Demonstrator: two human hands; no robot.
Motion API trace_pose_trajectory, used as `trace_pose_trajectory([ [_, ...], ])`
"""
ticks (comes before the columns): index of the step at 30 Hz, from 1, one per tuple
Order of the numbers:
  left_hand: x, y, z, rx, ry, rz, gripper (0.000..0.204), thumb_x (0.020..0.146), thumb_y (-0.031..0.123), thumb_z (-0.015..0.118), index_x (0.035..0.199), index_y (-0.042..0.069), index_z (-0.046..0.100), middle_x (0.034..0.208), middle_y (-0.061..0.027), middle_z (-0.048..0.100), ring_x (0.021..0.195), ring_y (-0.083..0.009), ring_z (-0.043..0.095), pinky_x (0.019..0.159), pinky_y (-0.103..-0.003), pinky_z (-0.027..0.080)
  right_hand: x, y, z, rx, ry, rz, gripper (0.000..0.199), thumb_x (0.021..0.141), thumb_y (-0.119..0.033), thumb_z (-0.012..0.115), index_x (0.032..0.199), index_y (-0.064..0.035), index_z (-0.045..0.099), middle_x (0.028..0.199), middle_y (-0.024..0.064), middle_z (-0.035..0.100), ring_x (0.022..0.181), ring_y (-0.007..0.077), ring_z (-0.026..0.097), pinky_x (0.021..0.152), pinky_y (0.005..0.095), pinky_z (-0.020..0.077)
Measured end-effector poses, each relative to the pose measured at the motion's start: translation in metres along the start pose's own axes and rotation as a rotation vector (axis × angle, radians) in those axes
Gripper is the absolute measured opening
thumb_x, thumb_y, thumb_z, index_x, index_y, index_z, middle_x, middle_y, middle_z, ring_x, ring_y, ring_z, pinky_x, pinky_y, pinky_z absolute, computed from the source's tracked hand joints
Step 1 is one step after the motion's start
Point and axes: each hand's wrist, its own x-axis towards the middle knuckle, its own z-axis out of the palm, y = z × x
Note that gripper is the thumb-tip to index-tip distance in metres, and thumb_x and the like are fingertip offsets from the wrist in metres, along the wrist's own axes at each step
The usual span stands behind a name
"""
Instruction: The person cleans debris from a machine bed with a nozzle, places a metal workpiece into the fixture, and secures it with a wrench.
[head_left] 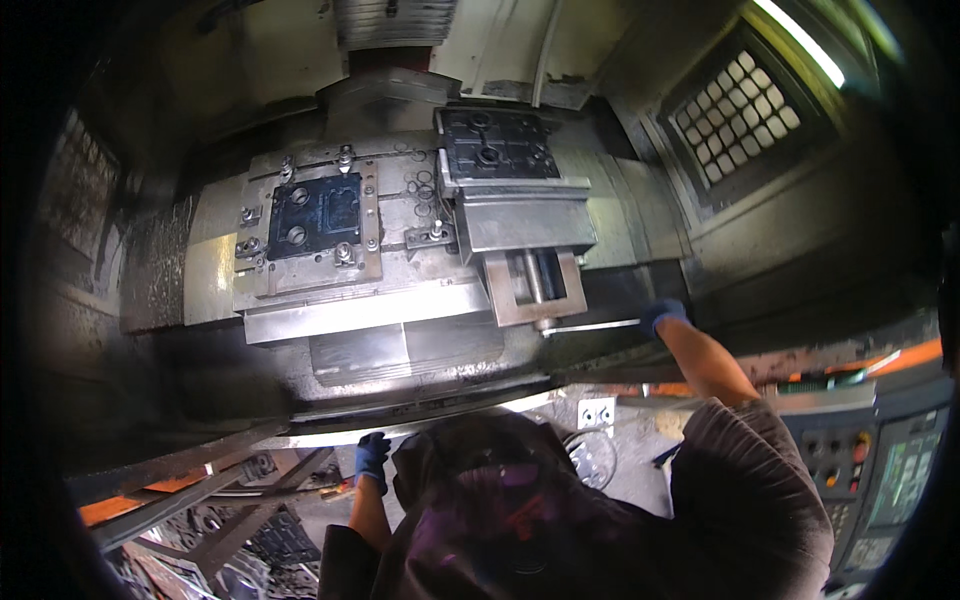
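Note:
My right hand (pixel 663 316), in a blue glove, is closed around the outer end of a long slim wrench-like vise handle (pixel 598 326). Its other end meets the screw end (pixel 545 325) of a machine vise (pixel 525 222). A dark rectangular plate (pixel 497 146) with round holes lies at the top of the vise. My left hand (pixel 371 457), also gloved in blue, is low beside my body, close to the machine's front ledge (pixel 340 437). Its fingers look loosely bent and slightly apart, and I see nothing in them.
Left of the vise, a second dark plate (pixel 316 214) is clamped on a metal fixture (pixel 310 275). Several thin rings (pixel 421 187) lie between the two. A control panel (pixel 880 480) stands at the right. Metal parts (pixel 270 540) crowd the lower left below the ledge.

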Motion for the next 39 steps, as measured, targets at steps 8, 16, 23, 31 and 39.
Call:
trace_pose_trajectory([
  [8,-0.064,0.023,0.06,-0.096,0.191,0.164,0.036,0.091,0.036,0.057,0.109,0.005,0.061,0.084,-0.0104,0.069,0.07,-0.0179,0.064,0.063,-0.029,0.048,-0.016,0.016,-0.022,0.119,-0.066,-0.422,0.033,0.083,-0.036,0.057,0.075,-0.007,0.071,0.072,0.0176,0.066,0.07,0.0367,0.065,0.066,0.0476,0.0515],
  [16,-0.141,0.27,0.258,0.142,0.108,0.842,0.03,0.084,0.011,0.066,0.112,0.003,0.064,0.102,-0.0151,0.067,0.096,-0.0284,0.064,0.084,-0.036,0.05,0.019,0.012,0.036,0.205,-0.15,-0.547,0.042,0.079,-0.046,0.06,0.079,-0.006,0.072,0.08,0.0178,0.068,0.076,0.0368,0.065,0.073,0.046,0.0512],
  [23,-0.066,0.409,0.387,0.893,0.273,1.629,0.046,0.08,0.024,0.065,0.123,0.008,0.059,0.128,-0.0152,0.056,0.127,-0.0332,0.046,0.106,-0.044,0.035,0.056,-0.005,0.115,0.236,-0.168,-0.498,0.047,0.074,-0.053,0.061,0.086,-0.0089,0.072,0.09,0.0158,0.069,0.083,0.0357,0.066,0.074,0.0461,0.0514],
  [31,-0.052,0.41,0.396,1.073,0.328,1.618,0.038,0.079,0.024,0.064,0.112,0.004,0.066,0.126,-0.0168,0.057,0.126,-0.0352,0.046,0.105,-0.046,0.037,0.054,-0.008,0.104,0.348,-0.216,-0.685,0.031,0.08,-0.04,0.057,0.087,-0.0139,0.072,0.087,0.0113,0.07,0.081,0.0311,0.067,0.07,0.0448,0.0526],
  [39,-0.048,0.406,0.393,1.118,0.315,1.631,0.039,0.077,0.024,0.066,0.11,0.003,0.065,0.123,-0.0182,0.058,0.123,-0.0378,0.048,0.102,-0.047,0.04,0.066,-0.015,0.127,0.377,-0.172,-0.78,0.03,0.08,-0.04,0.057,0.084,-0.0143,0.072,0.081,0.0125,0.069,0.075,0.0324,0.067,0.068,0.0469,0.0521],
])
